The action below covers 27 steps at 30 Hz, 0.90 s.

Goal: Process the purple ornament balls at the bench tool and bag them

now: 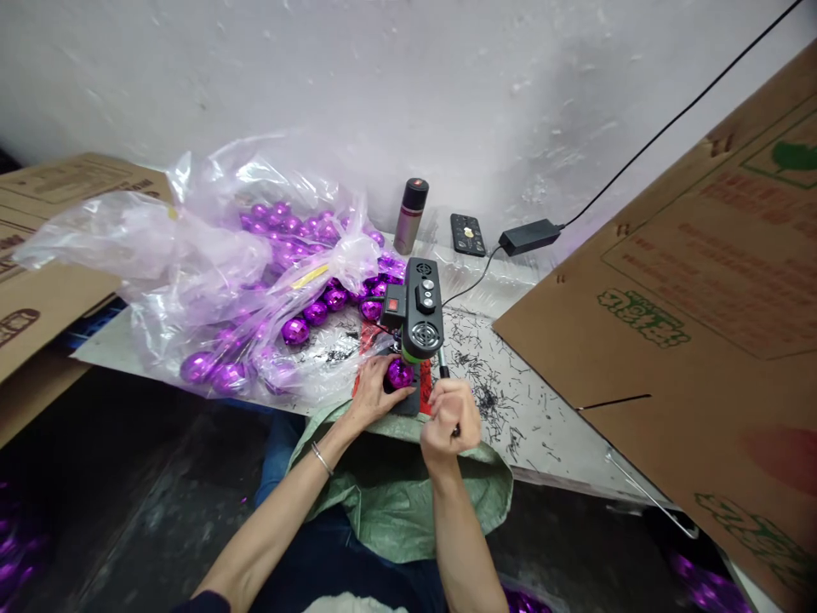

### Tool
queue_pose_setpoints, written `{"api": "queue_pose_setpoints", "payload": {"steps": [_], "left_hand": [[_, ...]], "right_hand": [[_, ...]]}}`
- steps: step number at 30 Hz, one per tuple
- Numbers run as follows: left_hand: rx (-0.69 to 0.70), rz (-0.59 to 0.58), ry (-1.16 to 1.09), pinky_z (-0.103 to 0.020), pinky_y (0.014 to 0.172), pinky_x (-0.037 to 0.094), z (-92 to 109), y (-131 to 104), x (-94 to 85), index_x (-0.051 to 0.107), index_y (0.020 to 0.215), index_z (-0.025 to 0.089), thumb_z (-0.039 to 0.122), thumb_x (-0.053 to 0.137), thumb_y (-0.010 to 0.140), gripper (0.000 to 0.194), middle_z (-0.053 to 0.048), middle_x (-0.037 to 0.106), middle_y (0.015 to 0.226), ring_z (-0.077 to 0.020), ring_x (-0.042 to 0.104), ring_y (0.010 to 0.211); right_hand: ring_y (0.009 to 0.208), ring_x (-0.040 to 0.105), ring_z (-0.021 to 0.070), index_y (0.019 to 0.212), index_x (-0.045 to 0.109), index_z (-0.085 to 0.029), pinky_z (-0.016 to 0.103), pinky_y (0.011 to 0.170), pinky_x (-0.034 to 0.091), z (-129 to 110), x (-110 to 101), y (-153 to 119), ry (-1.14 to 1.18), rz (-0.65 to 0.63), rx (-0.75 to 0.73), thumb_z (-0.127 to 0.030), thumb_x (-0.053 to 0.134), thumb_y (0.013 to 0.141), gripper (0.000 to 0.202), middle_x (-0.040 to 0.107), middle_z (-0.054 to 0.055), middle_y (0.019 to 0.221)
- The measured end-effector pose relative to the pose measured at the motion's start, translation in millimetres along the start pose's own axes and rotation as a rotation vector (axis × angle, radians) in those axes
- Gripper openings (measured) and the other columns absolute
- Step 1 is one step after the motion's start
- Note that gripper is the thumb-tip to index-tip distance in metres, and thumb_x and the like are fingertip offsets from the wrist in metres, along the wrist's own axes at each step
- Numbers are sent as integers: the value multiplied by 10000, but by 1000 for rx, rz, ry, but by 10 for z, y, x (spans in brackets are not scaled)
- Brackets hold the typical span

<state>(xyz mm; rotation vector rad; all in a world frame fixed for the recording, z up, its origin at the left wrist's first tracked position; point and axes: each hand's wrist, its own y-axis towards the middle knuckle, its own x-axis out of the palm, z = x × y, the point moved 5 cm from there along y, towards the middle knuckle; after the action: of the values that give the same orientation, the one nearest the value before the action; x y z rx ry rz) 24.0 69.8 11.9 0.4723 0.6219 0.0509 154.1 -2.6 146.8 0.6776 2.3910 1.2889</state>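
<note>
My left hand (375,389) has its fingers closed round a shiny purple disco ball ornament (400,374), which sits beneath the head of a small black bench machine (422,311). A red switch shows on the machine's left side. My right hand (450,419) is wrapped round the black-gripped lever (443,368) at the machine's right. Below both hands a green woven sack (408,502) hangs from the table's front edge across my lap. More purple balls (316,312) lie just left of the machine, partly inside a clear plastic bag (210,255).
A spray can (412,216), a dark phone-like slab (468,235) and a black power adapter (529,237) with its cable stand or lie along the wall. Thin black scraps (488,383) litter the white table (562,443). Cardboard boxes flank it, right (689,323) and left (57,247).
</note>
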Motion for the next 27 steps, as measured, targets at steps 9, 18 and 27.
{"api": "queue_pose_setpoints", "payload": {"steps": [9, 18, 27], "left_hand": [[253, -30, 119, -558, 1135, 478, 356, -711, -403, 425, 1529, 183, 556, 686, 940, 744, -208, 614, 1449, -364, 557, 1394], [-340, 139, 720, -539, 1008, 529, -388, 215, -1490, 589, 1369, 85, 307, 469, 1035, 418, -272, 678, 1311, -395, 667, 1193], [-494, -156, 579, -489, 941, 558, -698, 677, -1669, 655, 1210, 109, 393, 777, 824, 495, -228, 759, 1104, -419, 716, 1081]], "right_hand": [[623, 535, 108, 713, 506, -209, 265, 583, 395, -119, -57, 176, 24, -64, 22, -72, 471, 997, 317, 539, -27, 669], [621, 551, 136, 649, 501, -219, 280, 583, 395, -46, -55, 11, 7, -50, -3, -59, 463, 977, 366, 524, -26, 634], [621, 534, 125, 693, 476, -223, 281, 579, 398, -75, -40, 57, 8, -60, -18, -65, 444, 992, 340, 522, -22, 653]]}}
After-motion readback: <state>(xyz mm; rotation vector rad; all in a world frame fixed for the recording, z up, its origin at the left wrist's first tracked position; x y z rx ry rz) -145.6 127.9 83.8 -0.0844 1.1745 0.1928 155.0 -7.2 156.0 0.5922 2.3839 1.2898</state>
